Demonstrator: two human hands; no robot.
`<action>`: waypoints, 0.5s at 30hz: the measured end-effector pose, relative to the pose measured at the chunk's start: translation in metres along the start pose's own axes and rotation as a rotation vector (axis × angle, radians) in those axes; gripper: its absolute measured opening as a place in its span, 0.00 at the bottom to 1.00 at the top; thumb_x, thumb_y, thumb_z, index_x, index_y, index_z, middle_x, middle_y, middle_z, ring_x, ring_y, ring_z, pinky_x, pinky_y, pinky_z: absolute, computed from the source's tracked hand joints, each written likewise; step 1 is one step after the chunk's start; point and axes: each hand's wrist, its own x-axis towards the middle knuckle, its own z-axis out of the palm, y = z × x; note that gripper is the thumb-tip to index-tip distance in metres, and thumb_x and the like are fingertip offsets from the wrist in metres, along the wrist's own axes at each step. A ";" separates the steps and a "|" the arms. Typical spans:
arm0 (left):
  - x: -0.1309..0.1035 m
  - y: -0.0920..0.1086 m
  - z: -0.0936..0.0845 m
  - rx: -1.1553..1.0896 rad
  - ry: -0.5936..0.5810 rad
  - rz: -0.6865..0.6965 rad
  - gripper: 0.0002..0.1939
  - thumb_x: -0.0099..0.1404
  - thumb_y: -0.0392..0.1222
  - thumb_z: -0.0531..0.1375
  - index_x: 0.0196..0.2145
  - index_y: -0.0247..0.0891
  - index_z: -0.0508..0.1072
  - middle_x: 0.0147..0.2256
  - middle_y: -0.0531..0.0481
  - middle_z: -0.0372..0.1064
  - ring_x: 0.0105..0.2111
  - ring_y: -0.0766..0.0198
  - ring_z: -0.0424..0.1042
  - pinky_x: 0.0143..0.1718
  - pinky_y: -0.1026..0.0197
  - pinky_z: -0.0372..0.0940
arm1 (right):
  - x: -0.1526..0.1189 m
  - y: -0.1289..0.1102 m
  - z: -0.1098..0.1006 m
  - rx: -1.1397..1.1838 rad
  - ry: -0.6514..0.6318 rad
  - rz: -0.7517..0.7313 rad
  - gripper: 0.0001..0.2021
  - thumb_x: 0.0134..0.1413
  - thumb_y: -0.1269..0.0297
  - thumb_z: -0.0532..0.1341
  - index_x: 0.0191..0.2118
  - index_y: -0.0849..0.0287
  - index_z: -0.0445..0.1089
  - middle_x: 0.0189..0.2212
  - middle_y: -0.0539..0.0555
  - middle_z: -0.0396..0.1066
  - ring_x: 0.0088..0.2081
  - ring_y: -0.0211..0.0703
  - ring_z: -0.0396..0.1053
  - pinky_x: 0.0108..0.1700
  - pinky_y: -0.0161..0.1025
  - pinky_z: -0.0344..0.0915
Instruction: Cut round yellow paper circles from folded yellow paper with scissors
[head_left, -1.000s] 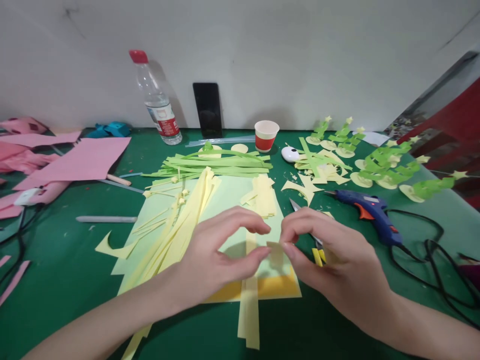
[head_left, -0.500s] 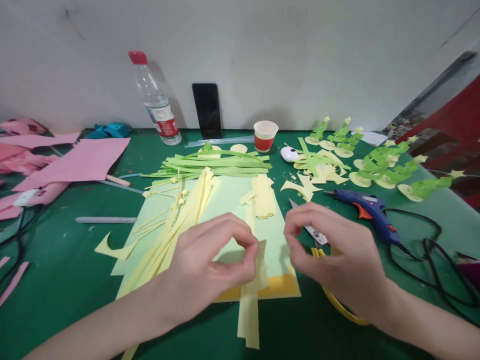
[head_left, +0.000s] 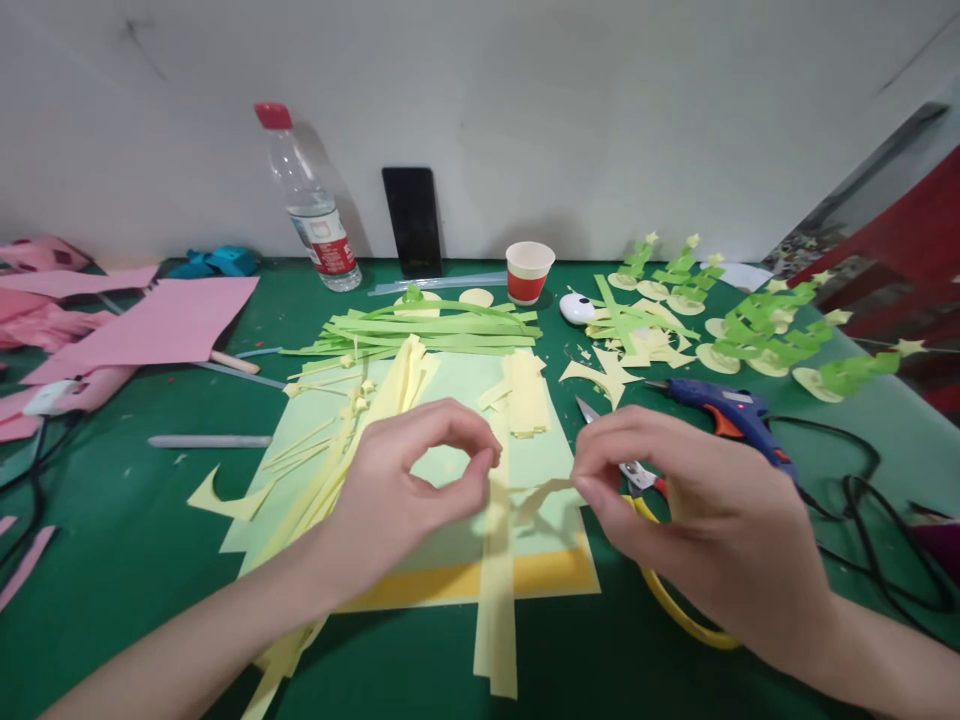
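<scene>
My left hand (head_left: 427, 490) is raised above the pale green sheet (head_left: 450, 385), thumb and index finger pinched; what is between them, if anything, is too small to name. To the right, the thumb and index finger of my right hand (head_left: 697, 520) are closed on the end of a thin yellow paper strip (head_left: 544, 492), seen nearly edge-on. Beneath the hands, long yellow strips (head_left: 495, 620) run past the sheet's near edge. A stack of short yellow pieces (head_left: 527, 393) lies on the sheet, with a bundle of yellow strips (head_left: 375, 425) at its left.
Scissors (head_left: 679, 610) lie under my right hand, beside a blue glue gun (head_left: 731, 410) and its cable. Green strips (head_left: 435, 330), a paper cup (head_left: 529, 272), a phone (head_left: 412, 222) and a bottle (head_left: 319, 215) stand or lie farther back. Pink paper (head_left: 157, 320) is at left.
The short yellow strip has gone from my left fingertips to my right ones and now shows nearly edge-on. My left hand has shifted slightly left and up.
</scene>
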 end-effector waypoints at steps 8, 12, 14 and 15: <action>0.000 -0.003 0.018 -0.622 -0.528 -0.385 0.07 0.65 0.42 0.50 0.36 0.39 0.66 0.27 0.55 0.63 0.29 0.69 0.65 0.34 0.67 0.62 | 0.003 0.004 0.002 0.287 -0.030 0.387 0.05 0.47 0.67 0.55 0.23 0.57 0.64 0.22 0.49 0.65 0.25 0.36 0.62 0.27 0.32 0.61; -0.004 -0.007 0.025 -0.608 -0.451 -0.482 0.13 0.67 0.44 0.47 0.31 0.37 0.67 0.19 0.59 0.51 0.19 0.72 0.52 0.22 0.69 0.53 | 0.005 0.007 0.005 0.301 0.005 0.455 0.05 0.48 0.66 0.54 0.24 0.57 0.62 0.22 0.48 0.63 0.25 0.35 0.61 0.26 0.30 0.61; -0.004 -0.008 0.024 -0.571 -0.413 -0.511 0.15 0.67 0.44 0.47 0.28 0.36 0.67 0.18 0.60 0.49 0.19 0.72 0.49 0.21 0.68 0.49 | 0.009 0.007 0.003 0.269 0.010 0.449 0.06 0.50 0.65 0.53 0.24 0.57 0.62 0.22 0.48 0.62 0.24 0.34 0.60 0.26 0.30 0.60; -0.003 -0.007 0.023 -0.565 -0.404 -0.522 0.15 0.67 0.44 0.46 0.27 0.36 0.66 0.18 0.60 0.48 0.19 0.71 0.48 0.20 0.67 0.47 | 0.011 0.008 0.000 0.238 -0.001 0.440 0.07 0.51 0.65 0.52 0.25 0.57 0.62 0.22 0.48 0.61 0.24 0.35 0.60 0.26 0.30 0.59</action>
